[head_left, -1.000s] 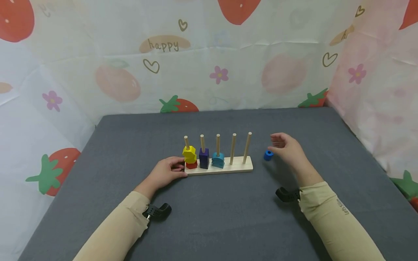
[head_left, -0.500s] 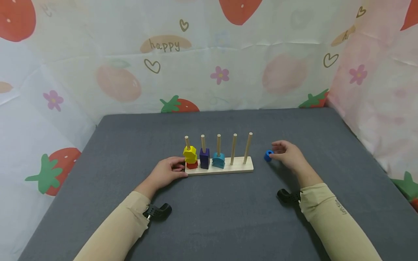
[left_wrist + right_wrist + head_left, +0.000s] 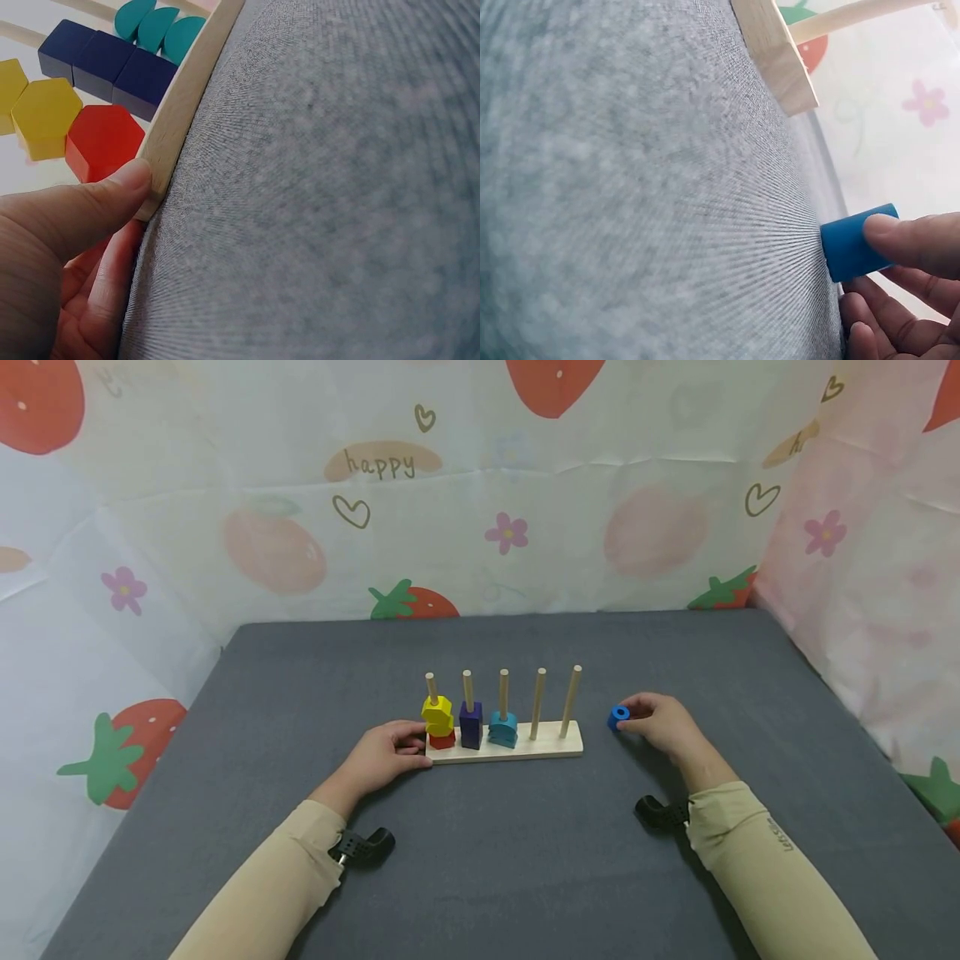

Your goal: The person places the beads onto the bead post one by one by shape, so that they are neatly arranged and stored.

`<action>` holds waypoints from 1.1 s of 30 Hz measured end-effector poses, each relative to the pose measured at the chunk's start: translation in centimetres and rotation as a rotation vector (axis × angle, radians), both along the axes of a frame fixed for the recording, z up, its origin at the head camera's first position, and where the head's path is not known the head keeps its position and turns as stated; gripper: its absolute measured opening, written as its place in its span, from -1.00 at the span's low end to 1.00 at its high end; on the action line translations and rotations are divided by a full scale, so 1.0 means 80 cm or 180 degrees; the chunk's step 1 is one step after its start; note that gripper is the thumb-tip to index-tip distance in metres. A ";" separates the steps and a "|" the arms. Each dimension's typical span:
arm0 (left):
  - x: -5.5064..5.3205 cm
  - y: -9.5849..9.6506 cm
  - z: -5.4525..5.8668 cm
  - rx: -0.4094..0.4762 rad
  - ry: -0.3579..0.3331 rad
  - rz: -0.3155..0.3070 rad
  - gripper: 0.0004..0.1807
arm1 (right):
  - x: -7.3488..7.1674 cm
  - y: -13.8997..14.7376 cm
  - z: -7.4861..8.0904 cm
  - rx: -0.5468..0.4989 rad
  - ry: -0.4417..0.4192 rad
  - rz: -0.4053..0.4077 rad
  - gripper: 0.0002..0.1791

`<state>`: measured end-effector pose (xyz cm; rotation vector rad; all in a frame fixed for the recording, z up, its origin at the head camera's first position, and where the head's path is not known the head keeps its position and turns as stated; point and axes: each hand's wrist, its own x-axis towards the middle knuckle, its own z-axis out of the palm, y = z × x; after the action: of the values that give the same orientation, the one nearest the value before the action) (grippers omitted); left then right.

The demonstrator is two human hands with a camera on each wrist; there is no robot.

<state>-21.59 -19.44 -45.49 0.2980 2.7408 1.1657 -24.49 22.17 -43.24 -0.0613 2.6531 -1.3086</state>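
Near the table's middle stands a wooden peg stand [image 3: 551,745] with a row of upright pegs. My left hand [image 3: 384,752] holds its left end, with the thumb [image 3: 112,201] against the front edge and the fingers behind it. On the leftmost peg, yellow hexagonal blocks [image 3: 437,717] sit above a red one [image 3: 442,740]. Dark blue square blocks [image 3: 471,727] fill the second peg, and teal half-round blocks [image 3: 502,729] the third. The two right pegs are bare. Right of the stand, my right hand [image 3: 666,725] pinches a blue cylindrical block [image 3: 846,249] with a hole, its lower end at the cloth.
A dark grey cloth [image 3: 480,868] covers the table. Printed white curtains [image 3: 555,568] hang behind and at both sides. A black wrist mount [image 3: 367,847] sticks out from the left sleeve, and another black mount [image 3: 660,812] from the right.
My right hand has come down around the blue cylindrical block, and its fingers have closed to pinch it. The left hand and the peg stand have stayed put.
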 end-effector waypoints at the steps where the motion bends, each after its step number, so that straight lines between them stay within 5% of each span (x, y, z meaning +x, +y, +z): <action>1: 0.000 0.000 0.000 0.0004 0.0001 0.0003 -0.40 | 0.000 0.000 0.000 0.0006 -0.0005 0.0000 -0.62; 12: 0.001 0.001 0.002 -0.0004 -0.0028 0.0023 -0.38 | -0.004 -0.003 0.014 -0.0033 0.0146 -0.0120 -0.62; 24: 0.001 0.000 0.000 -0.0017 -0.0013 0.0036 -0.39 | 0.002 -0.024 0.086 -0.0558 0.0399 -0.0213 -0.50; 33: 0.001 -0.001 0.000 -0.0003 -0.0006 0.0013 -0.39 | 0.012 -0.054 0.134 -0.0774 0.0846 0.0156 -0.53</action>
<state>-21.53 -19.48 -45.47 0.2913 2.7417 1.1648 -23.53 17.87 -32.55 -0.3542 2.6621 -1.7062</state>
